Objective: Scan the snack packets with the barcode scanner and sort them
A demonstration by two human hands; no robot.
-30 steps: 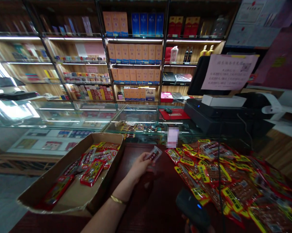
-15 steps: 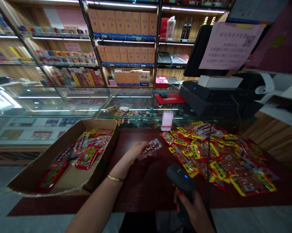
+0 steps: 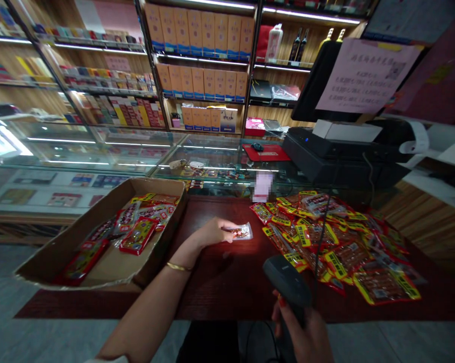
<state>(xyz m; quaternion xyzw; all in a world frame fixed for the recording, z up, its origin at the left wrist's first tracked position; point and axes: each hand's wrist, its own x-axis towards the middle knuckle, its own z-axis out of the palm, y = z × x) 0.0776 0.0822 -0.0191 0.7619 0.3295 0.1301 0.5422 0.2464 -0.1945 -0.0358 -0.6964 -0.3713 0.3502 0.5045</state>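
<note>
A small clear-edged snack packet (image 3: pixel 243 232) is pinched in my left hand (image 3: pixel 215 233), just above the dark red tabletop (image 3: pixel 227 282). Bright light falls on the packet and the wood around it. My right hand (image 3: pixel 305 327) is wrapped round the handle of a black barcode scanner (image 3: pixel 287 277), whose head points at the packet. To the right lies a heap of red and yellow snack packets (image 3: pixel 321 234). On the left, a shallow cardboard box (image 3: pixel 151 267) holds several packets, among them a red one (image 3: pixel 138 235).
Behind the table stands a glass display counter (image 3: pixel 136 151), with a red mouse pad (image 3: pixel 267 153) on it. A monitor with a pink paper sign (image 3: pixel 367 75) and a black cash drawer (image 3: pixel 336 151) are at the back right. A cable crosses the packet heap.
The packet in my left hand has turned to a flatter angle, and light now shines on it. The scanner's blue light no longer shows. The view has shifted slightly.
</note>
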